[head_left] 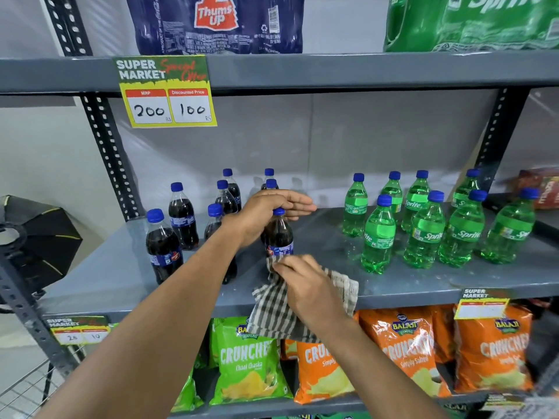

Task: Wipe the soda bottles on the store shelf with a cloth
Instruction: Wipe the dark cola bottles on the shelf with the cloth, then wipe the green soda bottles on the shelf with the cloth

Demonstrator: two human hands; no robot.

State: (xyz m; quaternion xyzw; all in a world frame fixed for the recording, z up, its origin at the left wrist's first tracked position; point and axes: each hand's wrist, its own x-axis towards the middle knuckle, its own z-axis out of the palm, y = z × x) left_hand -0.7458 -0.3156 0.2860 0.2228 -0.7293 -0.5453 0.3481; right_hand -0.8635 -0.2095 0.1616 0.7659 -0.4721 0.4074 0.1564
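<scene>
A dark cola bottle (279, 237) with a blue cap stands near the front of the grey middle shelf (408, 285). My left hand (266, 213) holds it at the neck and shoulder, fingers stretched to the right. My right hand (308, 285) presses a grey-and-white striped cloth (272, 309) against the bottle's lower part; the cloth hangs over the shelf edge. Several more cola bottles (163, 246) stand to the left and behind. A group of green Sprite bottles (426, 231) stands on the right.
Shrink-wrapped Thums Up (216, 22) and Sprite packs (472, 22) sit on the top shelf. Green and orange chip bags (405, 349) fill the shelf below. A price sign (168, 92) hangs from the upper shelf edge. A black object (36, 237) sits left of the rack.
</scene>
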